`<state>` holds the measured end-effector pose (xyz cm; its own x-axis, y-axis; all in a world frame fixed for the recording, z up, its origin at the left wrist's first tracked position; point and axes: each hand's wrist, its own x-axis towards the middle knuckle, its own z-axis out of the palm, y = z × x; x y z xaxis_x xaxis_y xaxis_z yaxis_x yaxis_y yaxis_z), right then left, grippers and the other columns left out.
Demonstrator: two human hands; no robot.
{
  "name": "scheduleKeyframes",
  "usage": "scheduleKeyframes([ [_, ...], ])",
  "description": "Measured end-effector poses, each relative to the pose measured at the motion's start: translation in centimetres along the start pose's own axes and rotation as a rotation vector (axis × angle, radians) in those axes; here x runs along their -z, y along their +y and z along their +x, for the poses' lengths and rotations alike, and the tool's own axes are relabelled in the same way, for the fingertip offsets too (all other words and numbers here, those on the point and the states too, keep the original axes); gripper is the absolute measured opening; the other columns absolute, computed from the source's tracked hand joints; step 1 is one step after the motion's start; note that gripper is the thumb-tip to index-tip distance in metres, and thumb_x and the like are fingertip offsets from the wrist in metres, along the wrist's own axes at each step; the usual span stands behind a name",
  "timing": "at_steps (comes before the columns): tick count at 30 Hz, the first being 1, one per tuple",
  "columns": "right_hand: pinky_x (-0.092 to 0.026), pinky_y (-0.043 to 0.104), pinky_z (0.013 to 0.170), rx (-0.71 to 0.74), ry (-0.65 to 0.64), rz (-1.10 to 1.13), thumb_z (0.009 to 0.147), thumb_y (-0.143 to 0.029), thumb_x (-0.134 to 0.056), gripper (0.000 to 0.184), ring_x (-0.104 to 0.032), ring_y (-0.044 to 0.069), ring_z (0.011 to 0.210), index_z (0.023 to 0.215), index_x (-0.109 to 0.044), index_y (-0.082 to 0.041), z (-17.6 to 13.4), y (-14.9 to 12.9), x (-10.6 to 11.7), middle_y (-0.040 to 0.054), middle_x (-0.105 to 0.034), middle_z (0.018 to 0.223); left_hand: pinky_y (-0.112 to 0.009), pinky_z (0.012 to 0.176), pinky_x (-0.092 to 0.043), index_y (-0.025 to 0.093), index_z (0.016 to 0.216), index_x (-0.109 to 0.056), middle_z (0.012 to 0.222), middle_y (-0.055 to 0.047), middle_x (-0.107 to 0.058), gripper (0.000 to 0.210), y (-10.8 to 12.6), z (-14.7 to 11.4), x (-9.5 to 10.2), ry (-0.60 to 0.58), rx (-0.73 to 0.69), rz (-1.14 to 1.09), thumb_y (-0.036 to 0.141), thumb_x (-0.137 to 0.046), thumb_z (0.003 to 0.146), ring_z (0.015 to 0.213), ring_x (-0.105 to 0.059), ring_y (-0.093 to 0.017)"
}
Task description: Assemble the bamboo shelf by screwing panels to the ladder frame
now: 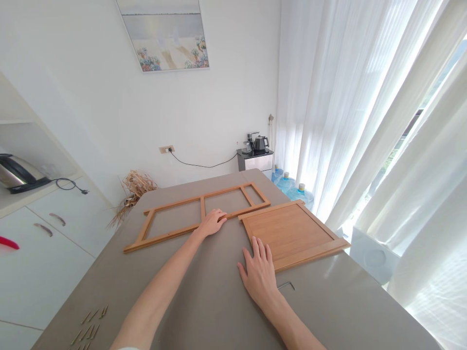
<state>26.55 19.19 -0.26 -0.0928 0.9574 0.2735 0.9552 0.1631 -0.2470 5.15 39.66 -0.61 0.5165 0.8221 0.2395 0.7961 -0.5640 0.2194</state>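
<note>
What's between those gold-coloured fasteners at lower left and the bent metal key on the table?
In the head view, the left forearm, a bare stretch of tabletop, then the right hand.

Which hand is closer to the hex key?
Right. The right hand is close beside the hex key; the left hand is farther off, at the open wooden frame.

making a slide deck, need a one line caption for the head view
Left hand at an open wooden frame, right hand at the edge of a wooden panel, on a table.
</note>
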Motion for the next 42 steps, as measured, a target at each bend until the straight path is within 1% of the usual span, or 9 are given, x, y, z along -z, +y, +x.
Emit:
scheduleKeyframes([
  [6,-0.021,0.052,0.115,0.006,0.010,-0.006,0.093,-0.045,-0.051,0.040,-0.032,0.033,0.142,0.121,-0.065,-0.020,0.0,0.0,0.1,0.0168,-0.037,0.153,-0.039,0.093,-0.046,0.020,0.114,-0.060,0.111,-0.009,-0.063,0.034,0.4,-0.6,-0.5,0.046,0.066,0.032,0.046,-0.047,0.095,0.105,-0.056,-0.025],
  [12,-0.019,0.051,0.116,0.005,-0.019,0.012,0.093,-0.041,-0.052,0.039,-0.031,0.032,0.142,0.123,-0.063,-0.018,0.0,-0.1,0.7,0.0175,-0.036,0.153,-0.048,0.107,-0.032,0.021,0.137,-0.043,0.141,-0.016,-0.044,0.061,-0.1,-2.8,0.7,0.103,0.210,0.121,0.059,-0.050,0.089,0.130,-0.039,-0.033],
  [16,-0.018,0.051,0.116,0.006,-0.012,0.028,0.094,-0.041,-0.051,0.040,-0.027,0.032,0.144,0.124,-0.062,-0.018,-0.1,-0.1,0.6,0.0181,-0.034,0.154,-0.049,0.094,-0.041,0.018,0.135,-0.045,0.126,-0.022,-0.054,0.072,-2.1,-4.4,2.4,0.049,0.344,0.152,0.069,-0.048,0.085,0.118,-0.049,-0.037],
  [21,-0.016,0.053,0.116,0.014,0.000,0.031,0.093,-0.042,-0.052,0.040,-0.023,0.032,0.146,0.123,-0.063,-0.018,-0.1,0.1,0.2,0.0179,-0.032,0.155,-0.032,0.082,-0.048,0.026,0.120,-0.062,0.101,-0.008,-0.067,0.047,-4.0,-5.1,5.0,-0.147,0.246,0.086,0.057,-0.052,0.087,0.092,-0.064,-0.023],
  [24,-0.016,0.053,0.116,0.011,0.012,0.028,0.093,-0.043,-0.053,0.040,-0.023,0.032,0.146,0.123,-0.062,-0.018,-0.2,0.2,0.1,0.0185,-0.032,0.155,-0.030,0.081,-0.048,0.030,0.114,-0.066,0.099,-0.006,-0.070,0.039,-4.0,-5.0,6.3,-0.197,0.198,0.079,0.054,-0.050,0.089,0.090,-0.066,-0.022],
  [28,-0.016,0.052,0.116,0.003,-0.010,0.038,0.092,-0.044,-0.054,0.043,-0.023,0.032,0.146,0.125,-0.062,-0.017,-0.2,0.1,0.2,0.0196,-0.031,0.155,-0.033,0.086,-0.046,0.028,0.122,-0.060,0.110,-0.009,-0.068,0.044,-3.6,-4.5,8.1,-0.176,0.204,0.126,0.054,-0.042,0.092,0.096,-0.065,-0.023],
  [32,-0.016,0.052,0.116,0.004,-0.019,0.040,0.092,-0.043,-0.054,0.043,-0.023,0.033,0.146,0.125,-0.062,-0.017,-0.2,0.2,0.4,0.0198,-0.031,0.155,-0.034,0.078,-0.048,0.029,0.118,-0.063,0.095,-0.008,-0.072,0.049,-3.6,-3.0,10.0,-0.216,0.255,0.203,0.064,-0.046,0.087,0.085,-0.067,-0.026],
  [37,-0.017,0.053,0.116,0.011,-0.001,0.056,0.093,-0.041,-0.054,0.042,-0.024,0.034,0.145,0.124,-0.062,-0.015,-0.3,0.2,0.4,0.0215,-0.032,0.154,-0.035,0.074,-0.047,0.027,0.100,-0.067,0.090,-0.010,-0.073,0.034,-1.9,-2.4,12.1,-0.193,0.318,0.345,0.045,-0.039,0.095,0.084,-0.068,-0.027],
  [42,-0.017,0.054,0.116,0.019,0.168,0.331,0.093,-0.034,-0.051,0.044,-0.029,0.034,0.143,0.132,-0.056,-0.013,-0.2,0.3,-0.2,0.0205,-0.040,0.149,-0.036,0.075,-0.047,0.024,0.103,-0.067,0.089,-0.013,-0.073,0.027,2.9,-6.6,15.3,-0.165,0.342,0.447,0.034,-0.044,0.095,0.084,-0.069,-0.029],
])
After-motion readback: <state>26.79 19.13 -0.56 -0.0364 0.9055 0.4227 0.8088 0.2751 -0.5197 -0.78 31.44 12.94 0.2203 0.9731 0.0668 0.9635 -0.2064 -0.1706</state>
